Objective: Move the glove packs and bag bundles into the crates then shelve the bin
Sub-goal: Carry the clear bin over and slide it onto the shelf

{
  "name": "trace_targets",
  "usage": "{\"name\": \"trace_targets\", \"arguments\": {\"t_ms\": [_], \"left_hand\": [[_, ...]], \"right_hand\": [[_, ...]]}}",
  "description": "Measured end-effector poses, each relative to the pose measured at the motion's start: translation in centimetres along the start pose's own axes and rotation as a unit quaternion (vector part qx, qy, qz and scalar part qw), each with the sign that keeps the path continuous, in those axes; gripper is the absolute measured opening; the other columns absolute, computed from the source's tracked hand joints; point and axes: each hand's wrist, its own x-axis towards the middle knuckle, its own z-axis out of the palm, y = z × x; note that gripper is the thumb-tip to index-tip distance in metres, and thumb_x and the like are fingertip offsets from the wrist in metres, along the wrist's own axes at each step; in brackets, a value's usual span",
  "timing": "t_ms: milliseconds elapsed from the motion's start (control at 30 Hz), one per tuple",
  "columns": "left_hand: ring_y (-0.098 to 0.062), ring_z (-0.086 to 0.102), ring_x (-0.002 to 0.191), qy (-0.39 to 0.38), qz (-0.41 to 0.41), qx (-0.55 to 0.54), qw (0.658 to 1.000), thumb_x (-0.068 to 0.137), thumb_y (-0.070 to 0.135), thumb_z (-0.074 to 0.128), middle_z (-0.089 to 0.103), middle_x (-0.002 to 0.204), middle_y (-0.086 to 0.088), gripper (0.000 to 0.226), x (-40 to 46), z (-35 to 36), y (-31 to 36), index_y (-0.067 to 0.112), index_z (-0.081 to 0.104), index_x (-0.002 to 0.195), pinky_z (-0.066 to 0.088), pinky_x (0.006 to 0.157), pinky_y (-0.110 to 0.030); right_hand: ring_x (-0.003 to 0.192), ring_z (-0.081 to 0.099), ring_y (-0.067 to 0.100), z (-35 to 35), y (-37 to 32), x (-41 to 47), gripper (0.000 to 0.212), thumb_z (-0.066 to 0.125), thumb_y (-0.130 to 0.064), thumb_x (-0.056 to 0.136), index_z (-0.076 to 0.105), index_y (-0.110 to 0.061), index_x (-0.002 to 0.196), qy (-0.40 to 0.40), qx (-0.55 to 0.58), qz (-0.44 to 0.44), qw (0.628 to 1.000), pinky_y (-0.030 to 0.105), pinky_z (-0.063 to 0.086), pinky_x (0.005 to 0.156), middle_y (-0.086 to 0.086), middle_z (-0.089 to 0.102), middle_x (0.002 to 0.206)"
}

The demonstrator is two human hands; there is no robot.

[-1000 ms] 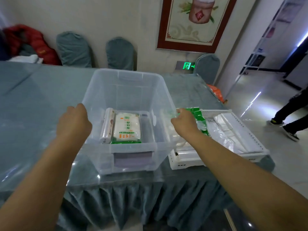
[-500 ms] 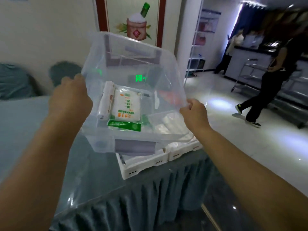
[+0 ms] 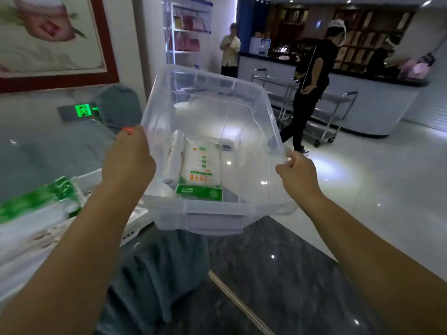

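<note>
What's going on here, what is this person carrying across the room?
A person is carrying a clear plastic bin in the air, left hand gripping its left rim and right hand gripping its right rim. Inside lie a white-and-green glove pack and a bag roll beside it. A white crate holding green-and-white packs sits on the cloth-covered table at lower left. Ahead, a metal shelf stands by the wall, and two people stand near a counter.
</note>
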Motion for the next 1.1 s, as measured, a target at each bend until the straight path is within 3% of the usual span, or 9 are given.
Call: {"name": "trace_targets", "arguments": {"t_ms": [167, 367, 467, 633, 767, 867, 1000, 1100], "left_hand": [[-0.047, 0.055, 0.086, -0.035, 0.027, -0.013, 0.999, 0.083, -0.004, 0.052, 0.055, 0.106, -0.029, 0.034, 1.8, 6.6, 6.9, 0.002, 0.049, 0.116, 0.034, 0.065, -0.039], [-0.048, 0.054, 0.092, -0.078, 0.055, -0.009, 0.995, 0.085, -0.003, 0.050, 0.052, 0.115, -0.031, 0.040, 6.9, 15.3, 11.6, -0.001, 0.043, 0.124, 0.041, 0.068, -0.044], [-0.048, 0.053, 0.093, -0.103, 0.067, -0.035, 0.992, 0.083, -0.006, 0.049, 0.051, 0.113, -0.033, 0.034, 10.4, 20.6, 13.3, -0.003, 0.043, 0.116, 0.043, 0.073, -0.048], [-0.049, 0.053, 0.095, -0.155, 0.050, -0.045, 0.986, 0.085, -0.006, 0.045, 0.050, 0.114, -0.032, 0.036, 18.6, 30.5, 15.2, -0.003, 0.040, 0.120, 0.044, 0.078, -0.051], [-0.048, 0.054, 0.096, -0.187, 0.042, -0.035, 0.981, 0.085, -0.006, 0.044, 0.050, 0.116, -0.029, 0.037, 25.4, 37.3, 17.1, 0.000, 0.040, 0.121, 0.045, 0.078, -0.049], [-0.045, 0.055, 0.097, -0.211, 0.031, -0.021, 0.977, 0.087, -0.003, 0.044, 0.049, 0.118, -0.027, 0.039, 30.2, 42.1, 18.8, 0.002, 0.037, 0.126, 0.046, 0.078, -0.045], [-0.042, 0.054, 0.104, -0.233, 0.019, -0.021, 0.972, 0.090, -0.001, 0.045, 0.045, 0.128, -0.025, 0.049, 35.8, 48.2, 20.9, 0.004, 0.030, 0.137, 0.045, 0.081, -0.043], [-0.041, 0.054, 0.105, -0.238, 0.010, -0.009, 0.971, 0.090, -0.001, 0.044, 0.045, 0.128, -0.025, 0.049, 39.9, 53.2, 22.5, 0.004, 0.030, 0.136, 0.043, 0.079, -0.042]], "right_hand": [[0.077, 0.058, 0.018, -4.2, 5.9, 4.2, 0.045, 0.058, -0.013, 0.081, 0.052, -0.011, 0.126, 0.029, -0.031, 0.050, 0.998, 0.026, 0.043, 0.068, 0.001, 0.059, 0.086], [0.070, 0.055, 0.012, -4.7, 12.4, 10.7, 0.046, 0.057, -0.012, 0.083, 0.050, -0.012, 0.128, 0.052, -0.041, 0.097, 0.993, 0.022, 0.039, 0.060, 0.001, 0.058, 0.083], [0.071, 0.054, 0.014, -3.7, 15.3, 15.6, 0.048, 0.056, -0.011, 0.083, 0.049, -0.011, 0.130, 0.054, -0.057, 0.109, 0.991, 0.025, 0.040, 0.070, -0.002, 0.055, 0.077], [0.084, 0.058, 0.019, -0.3, 19.8, 26.2, 0.047, 0.057, -0.015, 0.085, 0.048, -0.013, 0.131, 0.046, -0.088, 0.131, 0.986, 0.028, 0.045, 0.075, 0.005, 0.060, 0.099], [0.079, 0.055, 0.014, 2.8, 22.7, 34.3, 0.045, 0.056, -0.018, 0.088, 0.047, -0.014, 0.131, 0.043, -0.098, 0.156, 0.982, 0.021, 0.044, 0.067, 0.005, 0.060, 0.102], [0.083, 0.054, 0.014, 4.3, 24.9, 39.9, 0.044, 0.055, -0.021, 0.089, 0.046, -0.015, 0.132, 0.038, -0.107, 0.180, 0.977, 0.024, 0.044, 0.076, 0.006, 0.061, 0.111], [0.078, 0.054, 0.013, 5.8, 27.7, 47.2, 0.045, 0.055, -0.018, 0.087, 0.047, -0.013, 0.132, 0.022, -0.105, 0.195, 0.975, 0.025, 0.041, 0.073, 0.002, 0.058, 0.095], [0.083, 0.054, 0.016, 7.2, 30.2, 53.6, 0.046, 0.056, -0.018, 0.087, 0.046, -0.013, 0.132, 0.009, -0.113, 0.200, 0.973, 0.025, 0.041, 0.077, 0.001, 0.057, 0.097]]}}
